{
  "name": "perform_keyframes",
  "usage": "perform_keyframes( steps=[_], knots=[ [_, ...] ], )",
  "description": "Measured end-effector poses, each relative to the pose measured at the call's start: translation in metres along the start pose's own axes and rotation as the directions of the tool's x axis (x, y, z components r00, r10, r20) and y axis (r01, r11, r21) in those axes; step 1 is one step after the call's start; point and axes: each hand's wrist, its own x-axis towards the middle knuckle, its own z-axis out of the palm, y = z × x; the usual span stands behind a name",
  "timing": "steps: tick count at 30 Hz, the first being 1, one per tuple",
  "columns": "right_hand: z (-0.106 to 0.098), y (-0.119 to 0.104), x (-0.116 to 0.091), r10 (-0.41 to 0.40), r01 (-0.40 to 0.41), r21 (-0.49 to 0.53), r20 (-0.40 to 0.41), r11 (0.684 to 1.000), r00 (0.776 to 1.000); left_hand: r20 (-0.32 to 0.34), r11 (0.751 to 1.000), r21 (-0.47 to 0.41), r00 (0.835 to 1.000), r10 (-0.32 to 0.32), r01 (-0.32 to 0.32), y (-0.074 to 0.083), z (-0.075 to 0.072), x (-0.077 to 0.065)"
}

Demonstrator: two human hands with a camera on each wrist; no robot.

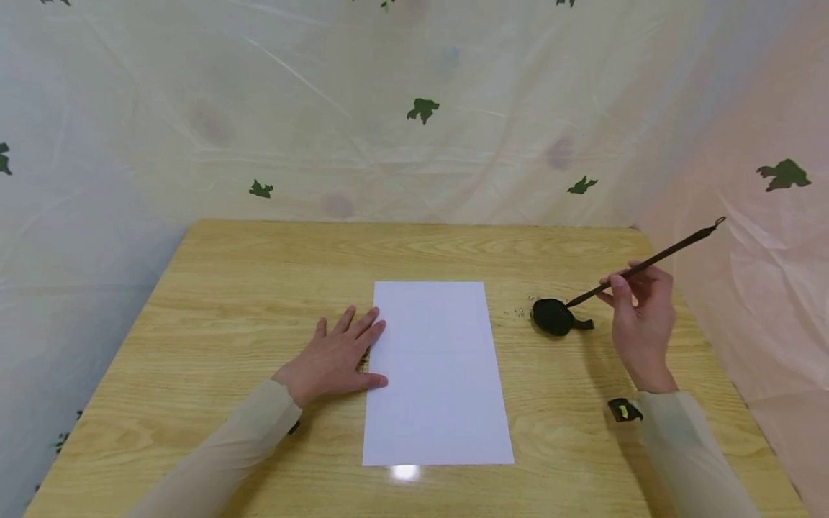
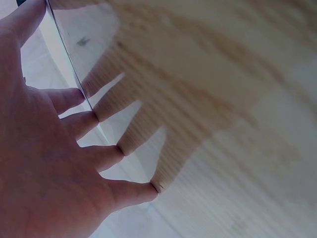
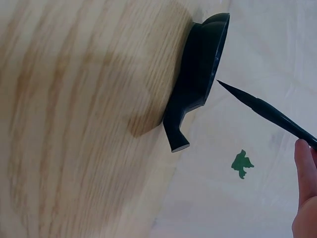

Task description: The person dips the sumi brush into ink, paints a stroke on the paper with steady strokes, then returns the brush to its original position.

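A white sheet of paper lies on the wooden table. My left hand rests with fingers spread on the sheet's left edge; in the left wrist view its fingertips touch the glossy surface. My right hand pinches a dark ink brush by its handle, which slants up to a small loop. The brush's pointed tip is right at the rim of a black ink dish with a short handle. In the right wrist view, only part of the right hand shows.
The wooden table has a light grain and reflects a bright spot near the paper's lower edge. Small dark marks lie left of the dish. Pale sheeting with green leaf-like shapes hangs behind and on both sides.
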Motion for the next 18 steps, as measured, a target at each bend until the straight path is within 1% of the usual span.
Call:
perform_keyframes(
  steps=[4,12,18],
  knots=[
    [-0.0001,0.0016,-0.0006,0.038,-0.037,-0.07,0.014,0.997,0.999,0.001,1.0,-0.002,1.0,0.003,-0.003,-0.0004,-0.0002,0.0004],
    [0.0,0.0047,-0.0011,0.068,-0.064,-0.086,0.037,0.994,0.997,-0.008,1.0,-0.016,1.0,0.013,-0.013,-0.0013,-0.002,0.0006],
    [0.0007,0.0072,-0.0023,0.086,-0.081,-0.106,0.042,0.991,0.995,0.004,1.0,-0.006,1.0,0.008,-0.008,-0.0006,-0.0029,0.0007]
  ],
)
